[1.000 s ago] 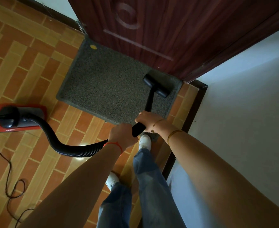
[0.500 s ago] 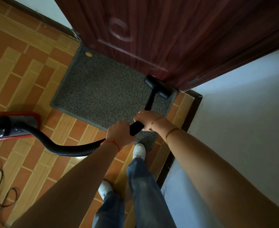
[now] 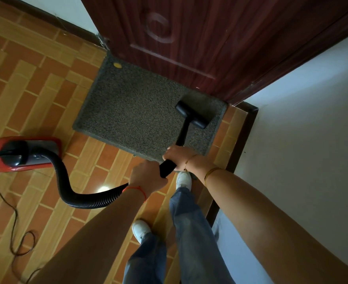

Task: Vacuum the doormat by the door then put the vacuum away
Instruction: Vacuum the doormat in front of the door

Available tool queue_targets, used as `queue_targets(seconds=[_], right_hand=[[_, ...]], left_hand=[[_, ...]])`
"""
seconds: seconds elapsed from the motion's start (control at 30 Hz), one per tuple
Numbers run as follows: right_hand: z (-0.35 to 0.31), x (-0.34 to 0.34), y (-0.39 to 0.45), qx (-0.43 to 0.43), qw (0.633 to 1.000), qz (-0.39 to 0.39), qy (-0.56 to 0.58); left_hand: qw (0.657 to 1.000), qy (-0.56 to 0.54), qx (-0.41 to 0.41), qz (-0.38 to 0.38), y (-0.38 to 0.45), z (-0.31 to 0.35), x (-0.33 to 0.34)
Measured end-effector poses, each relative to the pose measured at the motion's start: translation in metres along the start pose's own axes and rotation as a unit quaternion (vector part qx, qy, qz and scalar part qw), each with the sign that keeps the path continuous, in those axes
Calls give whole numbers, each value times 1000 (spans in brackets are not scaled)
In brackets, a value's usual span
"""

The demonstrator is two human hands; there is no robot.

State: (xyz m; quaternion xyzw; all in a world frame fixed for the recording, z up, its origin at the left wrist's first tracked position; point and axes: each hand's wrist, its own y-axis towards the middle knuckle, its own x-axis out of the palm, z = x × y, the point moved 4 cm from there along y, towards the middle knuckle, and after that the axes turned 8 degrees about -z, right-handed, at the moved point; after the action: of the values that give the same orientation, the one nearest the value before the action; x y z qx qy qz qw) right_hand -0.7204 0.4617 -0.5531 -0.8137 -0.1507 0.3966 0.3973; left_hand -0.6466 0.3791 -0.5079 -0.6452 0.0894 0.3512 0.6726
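Note:
A grey doormat (image 3: 136, 107) lies on the tiled floor against a dark red door (image 3: 199, 37). The black vacuum head (image 3: 192, 114) rests on the mat's right part, a little back from the door. Its black wand (image 3: 182, 136) runs down to my hands. My right hand (image 3: 178, 155) grips the wand higher up; my left hand (image 3: 148, 176) grips its lower end where the ribbed black hose (image 3: 70, 185) joins. The hose curves left to the red vacuum body (image 3: 25, 152) on the floor. A small yellow speck (image 3: 117, 65) sits near the mat's far left corner.
A white wall (image 3: 312, 130) with a dark skirting board (image 3: 240, 140) closes the right side. The thin power cord (image 3: 15, 222) loops over the tiles at lower left. My white shoes (image 3: 183, 179) stand just below the mat's near edge.
The vacuum head has slid back from the door edge toward me along the mat's right side. Both hands keep their grip on the wand.

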Motion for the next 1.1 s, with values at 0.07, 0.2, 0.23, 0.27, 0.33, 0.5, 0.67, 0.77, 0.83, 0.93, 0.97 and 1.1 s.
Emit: queue_targets(seconds=[0.07,0.2,0.23,0.27,0.33,0.5,0.67,0.77,0.83,0.93,0.97,1.1], right_hand=[[-23,14,5,-2,1000,-2,14],[-70,44,12,5,999,1,36],[-82,51,15,8,999,4,38],[-94,58,16,9,999,6,41],[-117,71,18,6,999,7,45],[-170,97,19,1,998,2,57],[-208,110,20,1,998,0,63],[-220,113,21,4,998,6,64],[-224,115,21,7,998,11,58],[-219,117,19,15,998,21,56],[-217,118,17,19,998,24,55],[-195,120,15,32,998,31,52]], left_hand=[[1000,2,2,-5,-15,-17,14],[1000,8,1,-20,-47,-48,44],[1000,10,0,-25,-55,-55,52],[999,12,-2,-31,-64,-61,59],[999,15,-4,-41,-80,-75,73],[998,31,-5,-56,-115,-106,104],[997,48,-10,-65,-139,-131,122],[996,60,-11,-59,-146,-140,129],[996,65,-12,-53,-148,-141,132],[996,67,-10,-51,-146,-137,133],[996,68,-8,-49,-145,-134,133],[997,68,-2,-44,-132,-117,130]])
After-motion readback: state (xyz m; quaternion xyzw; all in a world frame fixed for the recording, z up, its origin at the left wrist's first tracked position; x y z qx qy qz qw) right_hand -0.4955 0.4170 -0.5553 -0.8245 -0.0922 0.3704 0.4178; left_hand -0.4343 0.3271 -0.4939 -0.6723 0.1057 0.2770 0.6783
